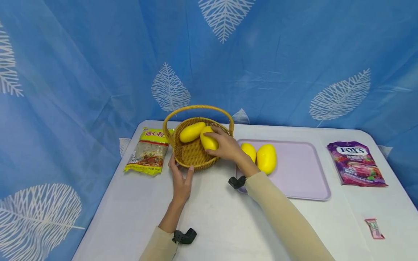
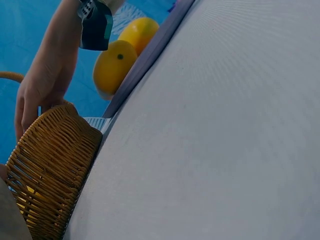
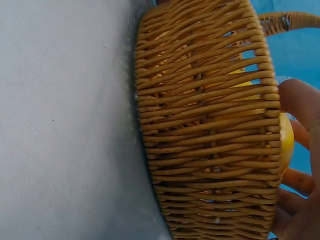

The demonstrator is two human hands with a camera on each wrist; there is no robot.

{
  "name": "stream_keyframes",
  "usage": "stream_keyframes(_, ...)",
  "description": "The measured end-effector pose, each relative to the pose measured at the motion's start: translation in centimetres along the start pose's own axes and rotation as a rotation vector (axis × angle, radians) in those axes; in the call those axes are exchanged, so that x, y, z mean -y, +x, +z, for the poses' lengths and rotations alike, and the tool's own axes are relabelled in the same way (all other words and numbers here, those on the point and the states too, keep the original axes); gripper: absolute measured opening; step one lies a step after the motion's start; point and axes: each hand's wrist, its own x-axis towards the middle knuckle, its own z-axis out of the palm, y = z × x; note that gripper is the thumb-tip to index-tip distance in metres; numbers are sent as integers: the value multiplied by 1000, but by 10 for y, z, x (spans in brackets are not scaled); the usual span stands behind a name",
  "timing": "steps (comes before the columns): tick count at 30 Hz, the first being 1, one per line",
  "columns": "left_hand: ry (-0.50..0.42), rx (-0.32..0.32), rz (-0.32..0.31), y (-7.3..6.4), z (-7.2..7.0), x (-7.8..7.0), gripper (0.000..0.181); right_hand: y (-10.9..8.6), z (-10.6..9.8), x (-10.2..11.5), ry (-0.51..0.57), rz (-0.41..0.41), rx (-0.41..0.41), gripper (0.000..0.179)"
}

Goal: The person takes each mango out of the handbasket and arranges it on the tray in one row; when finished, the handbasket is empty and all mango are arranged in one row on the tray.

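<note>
My right hand [image 1: 225,145] grips a yellow mango [image 1: 208,139] inside the wicker basket [image 1: 192,154], thumb on its near side and fingers over the top. In the right wrist view, the woven wall hides most of that mango. Beside it in the basket lies another mango [image 1: 192,132]. My left hand [image 1: 181,181] rests against the basket's near left side, thumb and fingers spread along the wall. Two more mangoes sit on the lilac tray [image 1: 297,170], one [image 1: 266,158] in plain sight and the other [image 1: 249,150] partly behind my right forearm.
Left of the basket lies a yellow-topped food packet [image 1: 148,152]. A purple FOX'S candy bag [image 1: 356,163] is right of the tray, and a small pink wrapped candy [image 1: 374,228] lies nearer. The basket's tall handle [image 1: 199,107] arches over its far side. A blue curtain [image 1: 261,65] hangs behind the table.
</note>
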Motion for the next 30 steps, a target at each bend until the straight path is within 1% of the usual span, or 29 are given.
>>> stream_keyframes(1, 1, 0, -1, 0, 0, 1, 77, -1, -1, 1, 4, -3, -5, 59)
stream_keyframes(2, 5, -4, 6, 0, 0, 6, 77, -2, -2, 2, 11, -8, -10, 59)
stream_keyframes(3, 1, -4, 8, 0, 0, 7, 77, -3, -3, 3, 16, -12, -15, 59)
stream_keyframes(7, 0, -11, 6, -1, 0, 6, 77, -9, -10, 13, 38, -48, -47, 58)
stream_keyframes(11, 10, -17, -3, 0, 0, 4, 77, -16, -19, 23, 32, -116, -93, 59)
stream_keyframes(14, 7, -14, -4, 0, -1, -3, 76, -25, -28, 33, 33, -172, -134, 59)
stream_keyframes(18, 1, 4, 3, -2, -3, -23, 74, -40, -45, 46, 56, -237, -211, 59)
stream_keyframes(21, 10, 14, 4, -2, -5, -34, 73, -51, -59, 52, 73, -288, -283, 60)
stream_keyframes(24, 9, 14, 11, -2, -4, -36, 72, -61, -72, 55, 75, -335, -349, 61)
stream_keyframes(26, 5, 10, 20, -2, -4, -36, 72, -68, -81, 54, 75, -346, -385, 63)
stream_keyframes(30, -3, 6, 36, -2, -2, -35, 72, -85, -97, 44, 71, -319, -449, 65)
